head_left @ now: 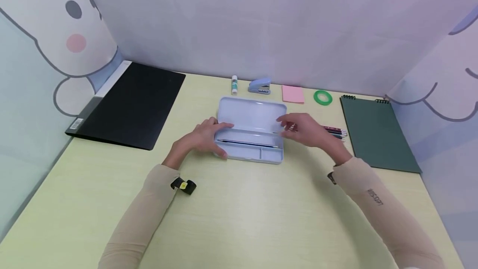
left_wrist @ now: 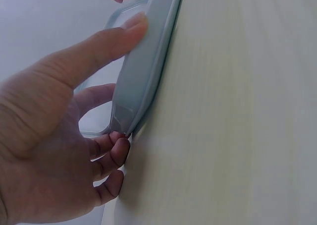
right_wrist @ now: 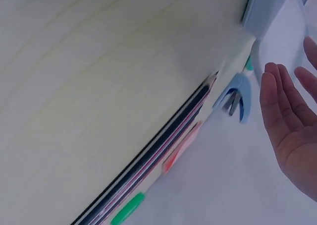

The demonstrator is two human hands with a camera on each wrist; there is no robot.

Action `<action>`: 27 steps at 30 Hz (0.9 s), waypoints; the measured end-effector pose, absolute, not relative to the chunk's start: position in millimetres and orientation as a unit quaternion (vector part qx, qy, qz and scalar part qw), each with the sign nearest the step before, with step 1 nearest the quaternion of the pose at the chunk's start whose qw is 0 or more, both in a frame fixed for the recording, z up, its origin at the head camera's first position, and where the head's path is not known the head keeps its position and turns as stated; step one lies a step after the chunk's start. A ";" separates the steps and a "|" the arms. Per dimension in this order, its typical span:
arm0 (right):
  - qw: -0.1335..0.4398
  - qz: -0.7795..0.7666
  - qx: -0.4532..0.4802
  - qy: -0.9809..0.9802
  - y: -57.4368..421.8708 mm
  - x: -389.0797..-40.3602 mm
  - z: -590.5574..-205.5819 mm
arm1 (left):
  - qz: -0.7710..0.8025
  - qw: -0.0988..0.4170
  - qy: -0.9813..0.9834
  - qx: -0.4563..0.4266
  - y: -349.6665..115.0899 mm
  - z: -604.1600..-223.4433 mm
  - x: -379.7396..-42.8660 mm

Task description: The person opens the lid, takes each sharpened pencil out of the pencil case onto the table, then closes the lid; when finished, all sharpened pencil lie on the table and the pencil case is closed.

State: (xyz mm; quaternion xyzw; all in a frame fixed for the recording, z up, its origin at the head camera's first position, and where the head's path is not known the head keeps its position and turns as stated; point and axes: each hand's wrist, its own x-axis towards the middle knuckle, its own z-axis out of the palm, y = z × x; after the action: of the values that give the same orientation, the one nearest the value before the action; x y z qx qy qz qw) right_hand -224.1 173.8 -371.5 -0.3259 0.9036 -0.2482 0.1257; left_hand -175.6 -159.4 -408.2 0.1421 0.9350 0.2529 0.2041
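A light blue pencil case (head_left: 242, 152) lies with its lid (head_left: 252, 115) raised back. Inside, one dark pencil (head_left: 248, 143) lies lengthwise. My left hand (head_left: 205, 136) grips the case's left end; in the left wrist view its thumb (left_wrist: 126, 34) presses the side wall and the other fingers bend around the corner. Over the case's right end hovers my right hand (head_left: 304, 130), its fingers loosely bent. The right wrist view shows that hand (right_wrist: 292, 121) with nothing in its fingers. Several pencils (head_left: 337, 133) lie on the table beneath and beyond it, partly hidden by the hand.
Along the back stand a glue stick (head_left: 234, 85), a blue stapler (head_left: 259, 86), pink sticky notes (head_left: 293, 94) and a green tape roll (head_left: 323, 97). A black folder (head_left: 134, 103) lies left, a dark green spiral notebook (head_left: 379, 132) right. Cloth walls bound the table.
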 end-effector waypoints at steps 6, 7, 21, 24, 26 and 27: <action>0.151 -0.235 -0.369 0.887 126.2 -214.4 -378.9 | 0.249 0.204 0.936 0.142 -159.7 -409.7 -176.1; 0.150 -0.226 -0.374 0.887 119.4 -212.8 -380.3 | 0.248 0.204 0.936 0.142 -159.7 -409.8 -176.1; 0.192 -0.126 -0.369 0.901 79.2 -196.4 -389.6 | 0.247 0.203 0.937 0.140 -158.4 -408.0 -174.6; 0.199 -0.115 -0.366 0.902 77.2 -195.4 -388.4 | 0.247 0.204 0.937 0.142 -158.5 -406.8 -174.2; 0.204 -0.111 -0.367 0.901 76.6 -195.5 -387.7 | 0.247 0.205 0.936 0.143 -158.2 -406.4 -173.8; 0.207 -0.109 -0.368 0.900 76.5 -195.7 -387.8 | 0.247 0.206 0.936 0.141 -157.9 -406.3 -173.5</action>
State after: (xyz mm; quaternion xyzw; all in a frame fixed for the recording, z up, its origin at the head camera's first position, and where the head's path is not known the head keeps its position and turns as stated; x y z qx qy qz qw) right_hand -195.7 76.5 -387.8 -0.3680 0.9000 -0.1087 0.2068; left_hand -173.5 -157.9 -406.3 0.1412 0.9364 0.2469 0.2056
